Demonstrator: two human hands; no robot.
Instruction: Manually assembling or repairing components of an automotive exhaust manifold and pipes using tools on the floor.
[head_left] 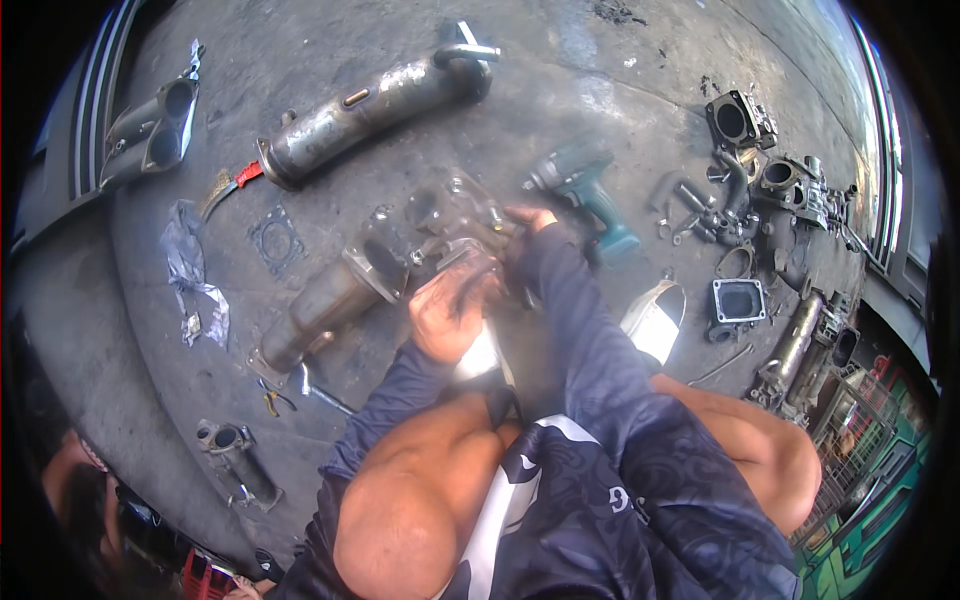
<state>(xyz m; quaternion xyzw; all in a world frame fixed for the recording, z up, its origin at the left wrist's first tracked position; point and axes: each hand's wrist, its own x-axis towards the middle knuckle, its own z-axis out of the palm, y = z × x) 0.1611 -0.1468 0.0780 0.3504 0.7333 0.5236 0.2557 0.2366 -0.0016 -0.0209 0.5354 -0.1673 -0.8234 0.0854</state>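
Note:
In front of my knees is a grey cast-metal engine housing (440, 205) with a round opening and bolt lugs, blurred by motion. My left hand (447, 312) is closed round its near side, dark smudges on the fingers. My right hand (530, 218) grips its right side, thumb and finger near a small bolt; the other fingers are hidden. Just beyond that hand, a teal cordless drill (595, 200) lies on the floor. To the left of my left hand lies a flanged metal cylinder (325, 310), its open end towards the housing.
A long metal cylinder (375, 110) lies farther off, beside a red-handled wire brush (240, 180). Leftward are a flat gasket (276, 240), a crumpled rag (185, 260), pliers (272, 398) and a ratchet (325, 390). Several engine parts (795, 185) crowd the right.

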